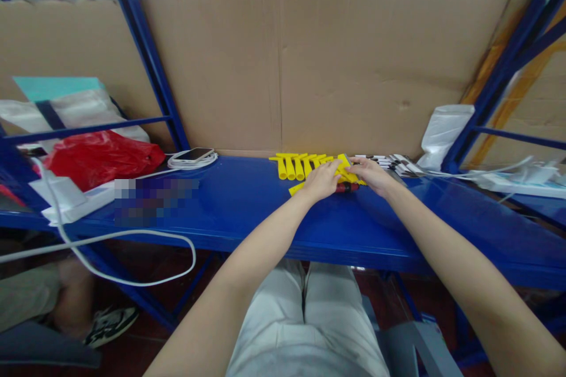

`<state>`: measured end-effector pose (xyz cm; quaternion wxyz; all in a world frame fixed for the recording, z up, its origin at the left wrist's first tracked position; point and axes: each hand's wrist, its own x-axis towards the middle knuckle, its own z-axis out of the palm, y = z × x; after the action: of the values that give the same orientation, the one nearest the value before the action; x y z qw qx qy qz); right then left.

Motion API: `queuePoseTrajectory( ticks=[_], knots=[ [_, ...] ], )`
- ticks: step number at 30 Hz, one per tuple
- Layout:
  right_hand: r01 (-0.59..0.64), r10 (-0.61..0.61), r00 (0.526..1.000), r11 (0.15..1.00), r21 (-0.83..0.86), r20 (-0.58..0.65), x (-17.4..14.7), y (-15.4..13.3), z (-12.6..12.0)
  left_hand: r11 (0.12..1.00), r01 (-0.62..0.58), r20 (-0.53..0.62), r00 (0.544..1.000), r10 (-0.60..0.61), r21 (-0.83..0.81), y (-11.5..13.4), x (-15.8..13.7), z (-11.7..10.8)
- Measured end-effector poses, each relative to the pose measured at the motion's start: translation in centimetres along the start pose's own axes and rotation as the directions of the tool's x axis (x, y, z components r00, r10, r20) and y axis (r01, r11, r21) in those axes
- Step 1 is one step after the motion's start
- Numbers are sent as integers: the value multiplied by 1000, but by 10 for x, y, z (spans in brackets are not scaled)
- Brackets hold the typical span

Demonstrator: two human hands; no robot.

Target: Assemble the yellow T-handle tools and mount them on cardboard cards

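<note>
One yellow piece (344,159) sits near the back edge of the bench (234,200), between my left hand (322,180) and right hand (371,174), seemingly slanting from back left to front right. My right fingertips pinch it; my left fingers bend against it, whether gripping I cannot tell. Yellow handles (290,171) line up nearer my left hand, tubes toward the front edge.
</note>
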<state>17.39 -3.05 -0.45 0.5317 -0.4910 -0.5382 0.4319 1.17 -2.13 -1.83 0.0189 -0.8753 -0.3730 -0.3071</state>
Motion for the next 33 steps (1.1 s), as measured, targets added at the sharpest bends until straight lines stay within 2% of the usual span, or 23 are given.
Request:
queuePoseTrajectory(
  ticks=[4, 12, 14, 16, 18, 20, 22, 24, 26, 29, 33],
  knots=[
    [25, -25, 1000, 1000, 18, -5, -2, -2, 2, 1000, 27, 32, 999, -27, 11, 0, -1, 1],
    [31, -36, 997, 996, -78, -72, -3, 1, 10, 996, 82, 126, 988, -85, 30, -1, -3, -6],
    [52, -64, 994, 989, -139, -88, 1, 2, 8, 995, 96, 121, 988, -95, 3, -1, -3, -6],
    [104, -145, 980, 957, -271, -137, 7, 3, -2, 992, 116, 100, 989, -111, -42, -2, -2, -8],
    [136, -268, 940, 861, -490, -210, 13, 3, -20, 984, 135, 47, 990, -131, -116, -3, -1, -10],
    [91, -373, 902, 658, -748, -218, 16, 3, -42, 965, 137, -33, 989, -148, -222, -4, 2, -12],
    [-61, -367, 897, 448, -892, -245, 15, 3, -64, 929, 113, -121, 979, -165, -353, -6, 6, -14],
    [-204, -300, 906, 305, -930, -298, 13, 3, -80, 863, 87, -201, 956, -212, -498, -9, 12, -16],
    [-307, -196, 917, 208, -929, -347, 10, 5, -89, 765, 120, -221, 919, -327, -633, -11, 16, -18],
    [-365, -54, 927, 112, -924, -372, 8, 9, -91, 545, 247, -85, 854, -513, -801, -10, 18, -22],
    [-369, 4, 929, 62, -927, -370, 8, 12, -87, 229, 332, 130, 780, -613, -915, -7, 16, -27]
  ],
)
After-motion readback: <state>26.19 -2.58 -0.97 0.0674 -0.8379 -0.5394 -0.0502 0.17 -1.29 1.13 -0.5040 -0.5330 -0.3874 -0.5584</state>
